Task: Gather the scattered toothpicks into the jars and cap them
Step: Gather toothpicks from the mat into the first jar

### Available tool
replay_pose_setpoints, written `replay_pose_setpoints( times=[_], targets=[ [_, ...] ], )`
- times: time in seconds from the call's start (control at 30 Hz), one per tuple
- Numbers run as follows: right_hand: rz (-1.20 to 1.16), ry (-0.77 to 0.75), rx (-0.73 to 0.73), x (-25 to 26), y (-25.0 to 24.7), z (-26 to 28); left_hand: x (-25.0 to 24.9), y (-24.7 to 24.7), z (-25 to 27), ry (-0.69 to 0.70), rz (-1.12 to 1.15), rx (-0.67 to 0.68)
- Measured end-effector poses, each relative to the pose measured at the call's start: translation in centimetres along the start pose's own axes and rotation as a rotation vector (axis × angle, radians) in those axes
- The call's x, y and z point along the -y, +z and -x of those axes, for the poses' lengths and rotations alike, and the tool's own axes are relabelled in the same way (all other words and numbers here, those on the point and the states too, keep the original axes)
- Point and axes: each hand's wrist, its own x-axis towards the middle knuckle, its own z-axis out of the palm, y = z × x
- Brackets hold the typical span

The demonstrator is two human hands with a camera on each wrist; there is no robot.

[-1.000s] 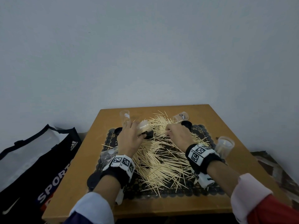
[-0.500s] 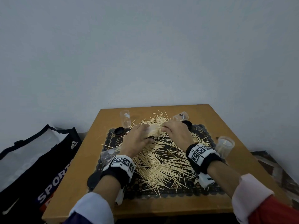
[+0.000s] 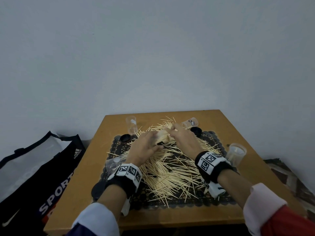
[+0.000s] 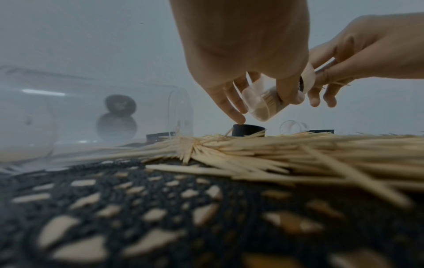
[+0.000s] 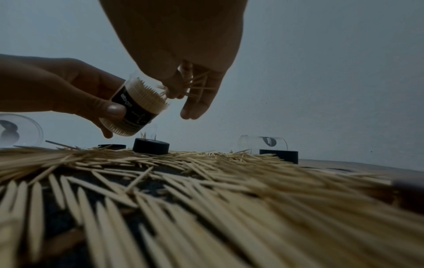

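My left hand (image 3: 146,145) grips a clear jar (image 5: 140,107) packed with toothpicks, tilted with its mouth toward the right, above the black lace mat (image 3: 170,203). My right hand (image 3: 180,137) pinches a small bunch of toothpicks (image 5: 195,85) right at the jar's mouth. In the left wrist view the same jar (image 4: 263,103) hangs over a black cap (image 4: 249,129). Loose toothpicks (image 3: 170,169) cover the mat between my wrists.
An empty jar (image 3: 131,125) stands at the back left and another jar (image 3: 190,123) lies at the back right. A jar (image 3: 236,155) stands at the right edge of the mat. Black caps (image 3: 125,138) (image 3: 196,131) lie nearby. A sports bag (image 3: 37,167) sits left of the wooden table (image 3: 88,176).
My left hand has tilted the jar toward the right. My right hand has come over to the jar's mouth with toothpicks in its fingers.
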Motion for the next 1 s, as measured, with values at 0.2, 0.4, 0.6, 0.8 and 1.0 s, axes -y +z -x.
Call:
replay_pose_setpoints(
  times=[0.2,0.4,0.6,0.8,1.0],
  targets=[
    [-0.146,-0.022,-0.07,0.08,0.02,0.01,0.08,0.07,-0.01,0.019,0.012,0.032],
    [-0.293,0.044,-0.084,-0.02,-0.3,0.05,0.27,0.3,-0.13,0.05,0.005,0.066],
    [-0.289,0.018,-0.101,-0.1,0.04,-0.03,0.13,0.26,-0.09,0.054,0.033,0.078],
    [-0.361,-0.043,-0.131,-0.17,0.19,0.02,0.19,0.34,-0.08,0.043,0.041,0.087],
    [-0.385,-0.025,-0.126,-0.32,0.39,0.01,0.23,0.35,-0.12,0.038,0.06,0.093]
  ],
)
